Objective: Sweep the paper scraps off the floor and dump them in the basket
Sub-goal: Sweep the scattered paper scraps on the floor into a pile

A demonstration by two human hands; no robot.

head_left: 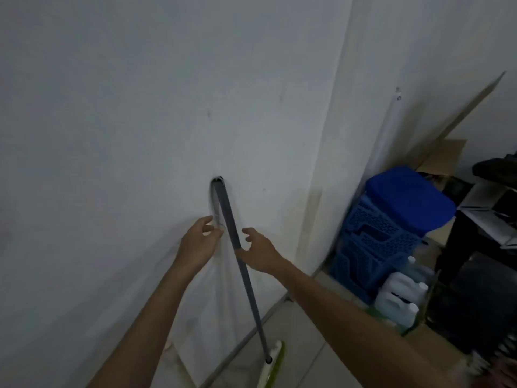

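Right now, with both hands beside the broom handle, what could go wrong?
1. The broom handle only leans on the wall, and neither the left hand nor the right hand is closed round it. A clumsy grab could send it sliding sideways.
2. If it falls to the right, it might strike the blue basket or the white jugs crowded beside the wall.

Probably a dim storage corner: stacked blue crates (pixel 375 242), jugs (pixel 397 301), cardboard (pixel 444 158) against white wall (pixel 140 107).

broom head (pixel 276 361) cropped (bottom edge), bottles (pixel 400 301) blurred
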